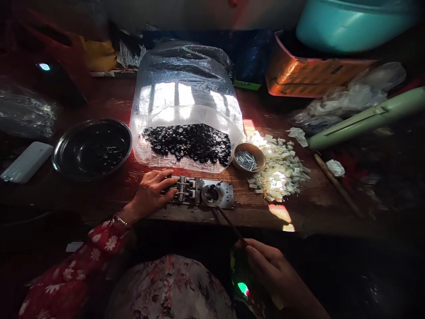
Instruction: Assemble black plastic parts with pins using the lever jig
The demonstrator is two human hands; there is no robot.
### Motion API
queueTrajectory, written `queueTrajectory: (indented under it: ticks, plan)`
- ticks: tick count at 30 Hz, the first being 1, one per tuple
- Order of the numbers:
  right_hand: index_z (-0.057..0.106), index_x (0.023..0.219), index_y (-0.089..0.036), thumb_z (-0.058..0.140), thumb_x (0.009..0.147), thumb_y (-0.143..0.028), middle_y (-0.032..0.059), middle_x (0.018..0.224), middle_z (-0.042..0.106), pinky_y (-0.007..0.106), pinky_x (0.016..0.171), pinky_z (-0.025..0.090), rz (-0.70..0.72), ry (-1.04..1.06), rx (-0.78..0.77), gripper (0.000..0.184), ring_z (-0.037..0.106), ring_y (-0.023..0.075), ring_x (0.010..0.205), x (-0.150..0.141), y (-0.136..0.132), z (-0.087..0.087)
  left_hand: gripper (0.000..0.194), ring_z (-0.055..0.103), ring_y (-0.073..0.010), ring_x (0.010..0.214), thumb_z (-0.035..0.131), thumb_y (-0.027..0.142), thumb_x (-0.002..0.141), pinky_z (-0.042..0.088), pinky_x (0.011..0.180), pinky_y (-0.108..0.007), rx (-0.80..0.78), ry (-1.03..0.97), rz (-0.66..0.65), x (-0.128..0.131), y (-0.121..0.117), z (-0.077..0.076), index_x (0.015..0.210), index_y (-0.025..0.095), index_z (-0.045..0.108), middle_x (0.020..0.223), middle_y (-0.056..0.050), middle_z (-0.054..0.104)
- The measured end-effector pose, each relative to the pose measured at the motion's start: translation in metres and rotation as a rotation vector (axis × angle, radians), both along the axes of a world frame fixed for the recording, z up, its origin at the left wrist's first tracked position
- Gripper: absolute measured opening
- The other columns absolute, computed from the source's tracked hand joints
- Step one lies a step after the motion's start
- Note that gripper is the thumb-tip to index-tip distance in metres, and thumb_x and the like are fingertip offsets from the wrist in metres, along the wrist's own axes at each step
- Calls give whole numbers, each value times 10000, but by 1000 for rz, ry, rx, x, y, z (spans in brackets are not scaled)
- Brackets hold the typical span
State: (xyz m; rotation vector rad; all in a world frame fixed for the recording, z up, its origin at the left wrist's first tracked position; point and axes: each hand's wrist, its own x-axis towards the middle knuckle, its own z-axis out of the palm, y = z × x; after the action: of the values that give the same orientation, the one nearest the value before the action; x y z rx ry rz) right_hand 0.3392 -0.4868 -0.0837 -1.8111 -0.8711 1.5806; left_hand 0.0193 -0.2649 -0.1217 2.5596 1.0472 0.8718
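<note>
A small metal fixture (190,189) with rods and a round opening lies along the table's front edge. My left hand (151,192) is at its left end, thumb and fingers closed around the rod section. In my right hand (265,261), low in front of the table, is a thin dark stick (232,223); its far tip reaches the edge of the round part. Behind the fixture, black round button-like pieces (189,141) spill at the mouth of a translucent white bag (186,110). A brown bowl (262,157) of metal pins (245,159) stands right of it.
Small cream-white pieces (282,170) are heaped at the right. A dark metal basin (93,148) and a white box-shaped object (26,163) are at the left. An orange crate (315,75), a turquoise tub (348,26), a green tube (368,117) and a wooden stick (335,181) lie right.
</note>
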Motion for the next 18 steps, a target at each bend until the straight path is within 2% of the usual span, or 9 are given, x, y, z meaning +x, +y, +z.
queueTrajectory:
  ticks: [7, 10, 13, 18]
  plan:
    - [788, 1015, -167, 674, 873, -740, -52, 602, 388, 236, 487, 291, -30, 32, -13, 601, 311, 102, 532, 6, -1, -7, 258, 669, -291, 1211, 689, 351, 977, 481, 1073, -503, -13, -21, -3, 0, 0, 0, 1216, 260, 728, 1341, -77, 726]
    - [779, 1040, -171, 651, 912, -723, -32, 642, 440, 245, 504, 297, 16, 22, 8, 581, 341, 115, 562, 2, -7, -11, 268, 659, -294, 1237, 693, 352, 979, 468, 1094, -509, -27, -63, 13, -1, -2, 0, 1232, 267, 723, 1350, -83, 719]
    - [769, 1065, -178, 625, 946, -708, -18, 680, 465, 256, 518, 310, -9, -8, 39, 562, 362, 127, 585, -6, -13, -14, 331, 643, -301, 1270, 701, 365, 978, 445, 1118, -511, -20, -67, 1, -2, -3, 0, 1296, 272, 693, 1385, -87, 700]
    - [729, 1150, -170, 605, 973, -689, -44, 669, 388, 256, 517, 283, -54, 8, 36, 562, 321, 125, 586, -17, -21, -19, 433, 599, -333, 1321, 609, 461, 1031, 402, 1138, -528, 37, 46, -25, -3, -6, -6, 1403, 240, 622, 1482, -133, 632]
